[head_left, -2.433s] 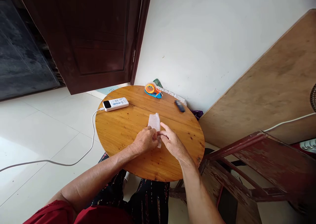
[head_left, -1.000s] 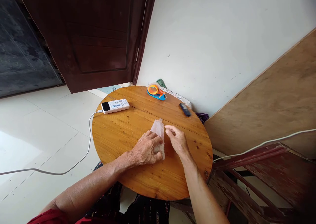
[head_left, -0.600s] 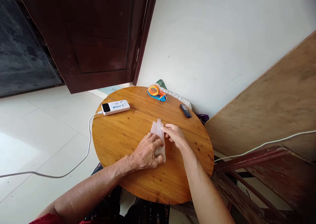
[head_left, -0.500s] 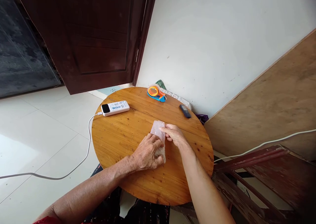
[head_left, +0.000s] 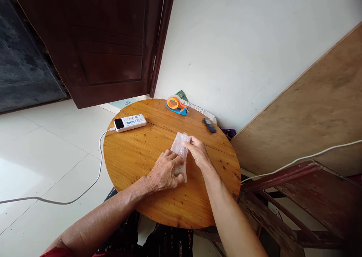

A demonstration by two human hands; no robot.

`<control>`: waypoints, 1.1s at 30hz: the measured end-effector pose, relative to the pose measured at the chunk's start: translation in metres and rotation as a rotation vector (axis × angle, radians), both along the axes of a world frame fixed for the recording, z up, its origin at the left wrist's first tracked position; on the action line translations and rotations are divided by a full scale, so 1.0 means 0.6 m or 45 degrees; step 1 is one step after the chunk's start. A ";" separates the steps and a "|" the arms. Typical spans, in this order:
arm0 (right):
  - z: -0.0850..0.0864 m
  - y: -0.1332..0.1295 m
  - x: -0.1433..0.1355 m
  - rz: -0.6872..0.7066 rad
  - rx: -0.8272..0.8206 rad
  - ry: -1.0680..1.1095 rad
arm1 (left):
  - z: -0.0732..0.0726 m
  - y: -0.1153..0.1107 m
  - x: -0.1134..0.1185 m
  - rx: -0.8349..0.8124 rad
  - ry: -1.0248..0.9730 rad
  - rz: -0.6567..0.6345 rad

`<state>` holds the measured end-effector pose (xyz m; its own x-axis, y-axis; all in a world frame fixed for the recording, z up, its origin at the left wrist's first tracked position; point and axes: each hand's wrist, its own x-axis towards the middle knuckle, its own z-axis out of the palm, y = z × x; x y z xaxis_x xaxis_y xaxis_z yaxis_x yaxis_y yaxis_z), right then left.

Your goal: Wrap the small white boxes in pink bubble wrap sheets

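A folded piece of clear bubble wrap [head_left: 178,143] lies at the middle of the round wooden table [head_left: 132,155]. My left hand [head_left: 169,170] rests over its lower part, fingers curled round it and pressing it to the tabletop. At the upper right edge, my right hand [head_left: 197,150] pinches the wrap between thumb and fingers. Whether anything sits inside the wrap is hidden by its folds and my left hand.
A white power bank [head_left: 130,122] with a cable stands at the table's left. Toward the back are an orange and blue tape dispenser [head_left: 177,105] and a blurred dark object [head_left: 209,125]. A wooden chair [head_left: 283,196] is at the right, near the wall.
My right hand has lifted the wrap's upper end slightly, and more of it shows above my left hand. The whole view has shifted a little; both hands keep their hold.
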<state>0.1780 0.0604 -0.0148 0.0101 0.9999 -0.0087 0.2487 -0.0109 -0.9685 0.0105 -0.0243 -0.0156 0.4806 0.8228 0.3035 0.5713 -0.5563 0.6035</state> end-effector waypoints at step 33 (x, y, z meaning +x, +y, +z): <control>-0.034 -0.193 -0.009 0.198 0.864 -0.540 | -0.025 0.007 -0.045 0.045 -0.114 -0.103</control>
